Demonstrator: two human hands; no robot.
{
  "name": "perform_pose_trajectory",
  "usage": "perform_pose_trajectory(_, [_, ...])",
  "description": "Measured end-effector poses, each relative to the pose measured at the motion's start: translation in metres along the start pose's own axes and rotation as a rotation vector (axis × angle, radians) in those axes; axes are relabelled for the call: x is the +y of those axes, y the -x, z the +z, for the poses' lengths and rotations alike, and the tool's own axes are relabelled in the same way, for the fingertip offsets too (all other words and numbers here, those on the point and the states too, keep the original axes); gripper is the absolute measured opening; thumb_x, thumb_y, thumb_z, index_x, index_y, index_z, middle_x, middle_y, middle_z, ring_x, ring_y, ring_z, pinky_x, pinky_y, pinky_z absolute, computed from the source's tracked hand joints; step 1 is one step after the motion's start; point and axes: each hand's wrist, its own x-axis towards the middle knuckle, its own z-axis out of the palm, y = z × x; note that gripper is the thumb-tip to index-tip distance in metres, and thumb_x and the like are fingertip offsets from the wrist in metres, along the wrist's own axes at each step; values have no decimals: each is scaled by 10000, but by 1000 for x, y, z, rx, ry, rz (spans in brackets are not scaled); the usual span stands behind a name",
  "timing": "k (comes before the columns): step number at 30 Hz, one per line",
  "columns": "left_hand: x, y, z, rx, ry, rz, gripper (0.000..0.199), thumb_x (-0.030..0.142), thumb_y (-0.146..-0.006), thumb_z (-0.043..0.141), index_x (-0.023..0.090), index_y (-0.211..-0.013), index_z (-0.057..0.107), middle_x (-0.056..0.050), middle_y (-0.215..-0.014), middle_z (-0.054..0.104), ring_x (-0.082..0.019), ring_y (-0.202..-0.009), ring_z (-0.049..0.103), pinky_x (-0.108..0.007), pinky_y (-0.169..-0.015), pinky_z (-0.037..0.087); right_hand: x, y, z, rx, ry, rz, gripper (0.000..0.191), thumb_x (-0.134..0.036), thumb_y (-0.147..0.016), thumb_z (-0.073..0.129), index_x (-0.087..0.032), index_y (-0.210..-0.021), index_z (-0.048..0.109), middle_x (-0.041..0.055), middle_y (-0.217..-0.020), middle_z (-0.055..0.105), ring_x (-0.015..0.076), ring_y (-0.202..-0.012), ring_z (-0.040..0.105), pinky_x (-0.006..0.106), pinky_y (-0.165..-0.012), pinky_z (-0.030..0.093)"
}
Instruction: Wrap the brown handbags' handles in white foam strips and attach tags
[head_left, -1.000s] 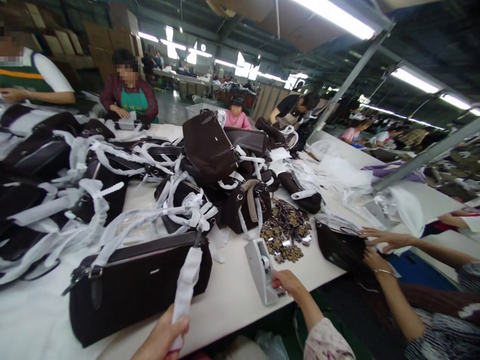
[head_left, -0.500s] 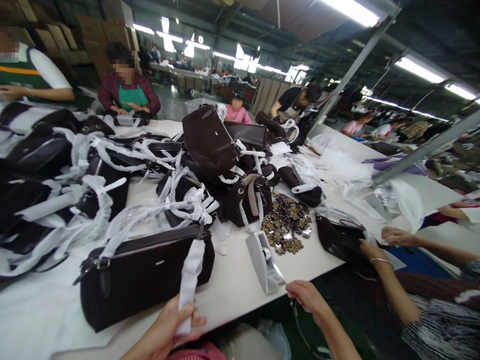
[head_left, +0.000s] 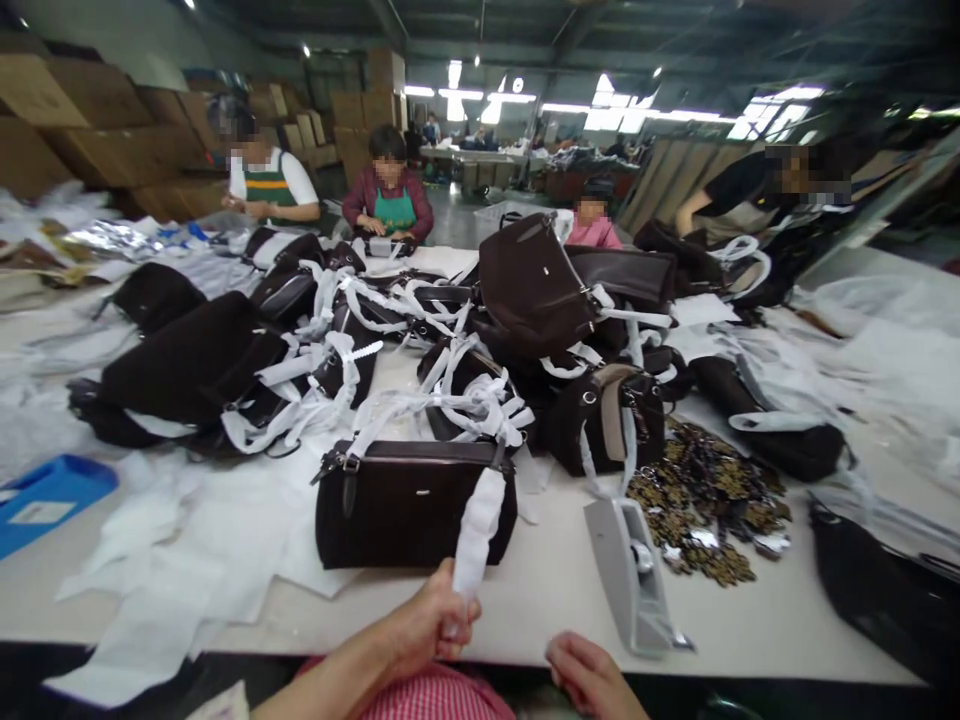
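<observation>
As I look down at the long white work table [head_left: 525, 610], my left hand [head_left: 431, 625] is clenched around the lower end of a white wrapped strap [head_left: 478, 520], which rises to the top of a dark brown rectangular leather handbag [head_left: 412, 510] with a metal buckle. This handbag lies flat on the table, just behind my hand. My right hand [head_left: 589, 672] holds nothing, and its fingers [head_left: 570, 655] are released and only a little curled. It is near the table edge, just beside a long grey plastic tape dispenser [head_left: 628, 575]. Right of this dispenser lies a loose heap of small bronze-coloured metal charms [head_left: 709, 510]. Behind the handbag, many other dark brown bags [head_left: 532, 285] with white straps are piled on top of each other. Farther along the table, a co-worker in a green apron [head_left: 394, 205] has both hands on a small object, but it is too small to tell what it is.
</observation>
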Motion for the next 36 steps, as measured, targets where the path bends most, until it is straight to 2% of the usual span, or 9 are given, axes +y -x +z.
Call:
perform_pose_trajectory(2, [0,3,0,-37,29,14,543,100,-430,481,232,-938,345,93,-677,448,-8,-421,228,-213,-430,38,-45,1,22,-117,-24,-141,406,-577,-734,611,-184,-641,569,-31,-574,494,110,-540,385,253,-536,288])
perform_pose_trajectory(4, [-2,3,0,-34,17,34,540,89,-416,475,217,-931,372,72,-703,485,-13,-427,255,-217,-425,46,-86,5,39,-235,-20,-216,347,-504,-782,605,-176,-674,579,-24,-605,528,119,-600,435,247,-599,333])
perform_pose_trajectory(7, [-4,4,0,-32,6,78,505,98,-446,517,192,-932,421,50,-696,495,-31,-451,321,-218,-423,75,-116,10,58,-297,20,-275,315,-449,-804,591,-171,-657,569,-21,-619,535,126,-626,463,242,-618,354])
perform_pose_trajectory(12, [-4,9,-1,-71,-35,101,471,88,-464,533,196,-914,446,60,-646,472,-46,-475,348,-211,-436,116,-108,1,74,-206,181,-300,285,-357,-805,556,-175,-586,554,-28,-568,510,122,-577,441,232,-557,329])
perform_pose_trajectory(20, [2,18,-1,-144,-39,97,545,65,-444,452,215,-967,426,79,-678,488,-21,-423,242,-217,-432,86,-103,-9,84,-20,337,-269,206,-282,-744,554,-182,-565,545,-18,-545,546,132,-546,481,237,-523,335])
perform_pose_trajectory(24, [5,21,2,-115,-32,107,472,114,-517,520,210,-969,419,87,-630,434,-33,-441,247,-215,-438,86,-102,-12,88,-8,283,-235,193,-279,-717,553,-182,-552,524,-20,-519,540,131,-519,480,243,-519,340])
perform_pose_trajectory(28, [3,20,2,-61,4,145,331,335,-691,558,207,-963,419,73,-613,412,-55,-477,296,-201,-452,109,-97,-16,88,-15,227,-228,276,-373,-726,599,-173,-545,544,-16,-513,552,129,-517,479,246,-523,336])
perform_pose_trajectory(31, [1,18,-2,-69,43,179,377,429,-706,594,202,-950,418,59,-661,435,-48,-494,322,-195,-453,138,-91,-20,89,-7,140,-242,283,-404,-711,640,-178,-570,545,-22,-526,560,128,-527,477,246,-526,336])
perform_pose_trajectory(36, [-2,17,-8,-79,81,211,472,489,-693,648,200,-991,424,59,-723,415,-35,-490,344,-198,-447,160,-82,-29,92,60,-37,-210,307,-392,-597,743,-213,-695,513,-66,-478,531,136,-485,474,248,-504,329])
